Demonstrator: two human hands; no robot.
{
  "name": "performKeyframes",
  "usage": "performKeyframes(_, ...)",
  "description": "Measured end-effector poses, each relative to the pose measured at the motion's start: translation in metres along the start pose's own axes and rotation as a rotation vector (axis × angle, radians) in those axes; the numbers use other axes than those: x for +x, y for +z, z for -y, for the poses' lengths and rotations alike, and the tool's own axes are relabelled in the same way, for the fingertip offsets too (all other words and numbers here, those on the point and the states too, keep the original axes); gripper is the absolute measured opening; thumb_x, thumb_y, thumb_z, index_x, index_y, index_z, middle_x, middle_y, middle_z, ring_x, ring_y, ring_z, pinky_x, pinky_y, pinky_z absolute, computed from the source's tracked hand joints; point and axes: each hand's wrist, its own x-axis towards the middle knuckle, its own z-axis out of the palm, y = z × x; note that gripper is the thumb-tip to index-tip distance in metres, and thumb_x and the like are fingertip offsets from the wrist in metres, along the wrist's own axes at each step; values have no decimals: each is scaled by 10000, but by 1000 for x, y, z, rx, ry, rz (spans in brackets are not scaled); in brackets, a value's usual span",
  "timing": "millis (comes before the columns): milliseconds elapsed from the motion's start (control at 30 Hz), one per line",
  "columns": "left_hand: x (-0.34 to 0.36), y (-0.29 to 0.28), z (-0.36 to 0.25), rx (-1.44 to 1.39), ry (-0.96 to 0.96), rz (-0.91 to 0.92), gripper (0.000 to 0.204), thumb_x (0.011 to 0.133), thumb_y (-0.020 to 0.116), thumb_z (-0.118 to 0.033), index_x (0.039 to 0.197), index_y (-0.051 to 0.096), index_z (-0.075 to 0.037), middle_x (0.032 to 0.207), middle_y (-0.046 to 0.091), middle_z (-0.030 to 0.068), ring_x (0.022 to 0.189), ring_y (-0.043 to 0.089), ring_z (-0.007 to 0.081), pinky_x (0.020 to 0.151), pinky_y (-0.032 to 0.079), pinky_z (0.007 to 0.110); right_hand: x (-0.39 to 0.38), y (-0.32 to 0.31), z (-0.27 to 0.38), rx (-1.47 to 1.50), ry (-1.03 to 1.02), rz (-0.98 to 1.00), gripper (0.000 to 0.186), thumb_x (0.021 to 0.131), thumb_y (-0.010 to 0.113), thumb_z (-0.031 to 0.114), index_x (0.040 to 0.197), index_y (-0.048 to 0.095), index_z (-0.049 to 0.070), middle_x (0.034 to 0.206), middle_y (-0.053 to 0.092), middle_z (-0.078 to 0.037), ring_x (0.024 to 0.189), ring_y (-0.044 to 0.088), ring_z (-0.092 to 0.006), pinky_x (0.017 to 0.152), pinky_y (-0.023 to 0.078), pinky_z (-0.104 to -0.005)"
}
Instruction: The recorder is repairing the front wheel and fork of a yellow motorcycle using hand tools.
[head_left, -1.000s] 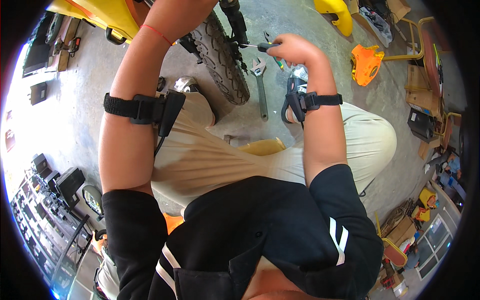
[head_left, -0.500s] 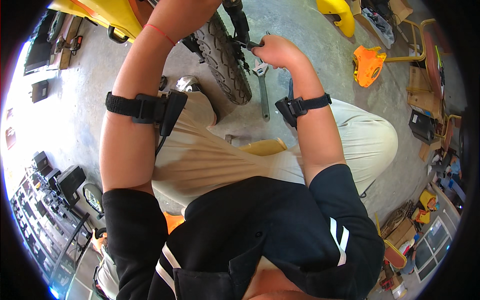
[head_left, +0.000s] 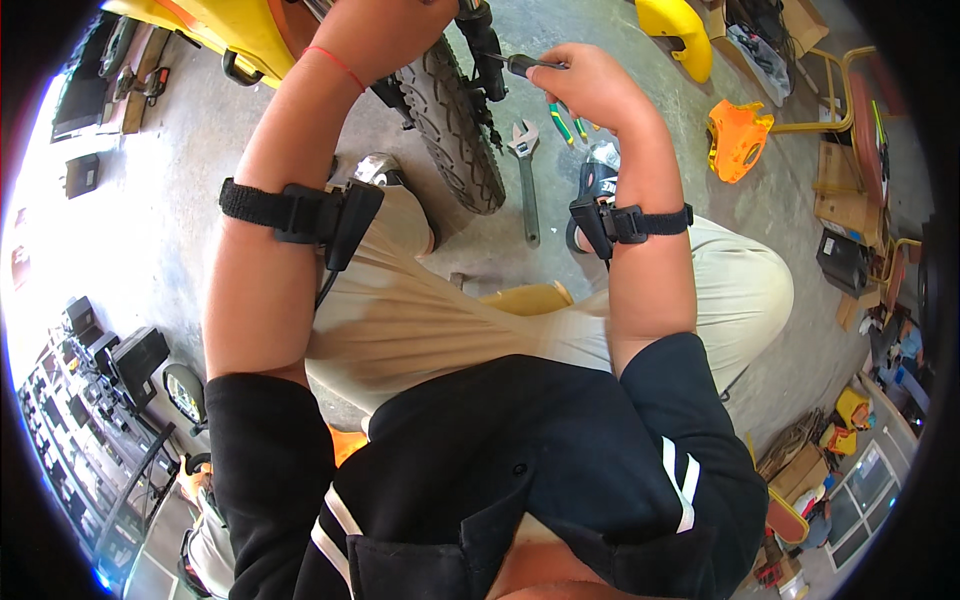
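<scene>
My right hand (head_left: 595, 88) is closed around the dark handle of a screwdriver (head_left: 522, 65). Its thin shaft points left at the black fork leg (head_left: 482, 50) of a wheel; whether the tip touches it I cannot tell. My left hand (head_left: 385, 35) is at the upper edge, above the knobby black tyre (head_left: 455, 140), and its fingers are mostly cut off or hidden. On the concrete below the right hand lie an adjustable wrench (head_left: 528, 190) and pliers (head_left: 567, 125) with green and yellow handles, partly behind the hand.
Yellow bodywork (head_left: 225, 35) stands at upper left. An orange plastic part (head_left: 738, 140) and a yellow fender-like part (head_left: 680, 38) lie on the floor to the right, near metal-framed chairs and cardboard boxes (head_left: 845, 185). Between my legs is a tan piece (head_left: 525, 298). Another person (head_left: 210, 535) is at lower left.
My right hand has shifted up and to the right with the screwdriver, uncovering the pliers and my shoe. My left hand has moved slightly right.
</scene>
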Motion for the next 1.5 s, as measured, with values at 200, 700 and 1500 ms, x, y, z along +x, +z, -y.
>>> performKeyframes(200,-2,18,1,461,89,66,144,880,556,-134,991,624,-71,950,663,97,931,637,274,790,520,389,-4,-8,-3,-81,-122,-82,404,810,717,271,1110,661,5,931,673,-126,832,612,-197,743,497,-329)
performKeyframes(700,-13,15,-33,554,343,-113,132,780,605,-139,912,614,-139,896,607,18,966,597,202,837,452,339,-1,5,-8,63,-147,-30,396,793,747,182,1136,646,12,1007,694,-137,903,641,-201,815,485,-320)
performKeyframes(1500,-26,-32,18,114,-53,235,329,916,576,-289,1137,623,-50,974,687,181,903,653,360,825,509,404,-12,-27,-3,1,-175,-96,379,749,741,162,1103,674,42,972,703,-119,884,636,-217,830,482,-328)
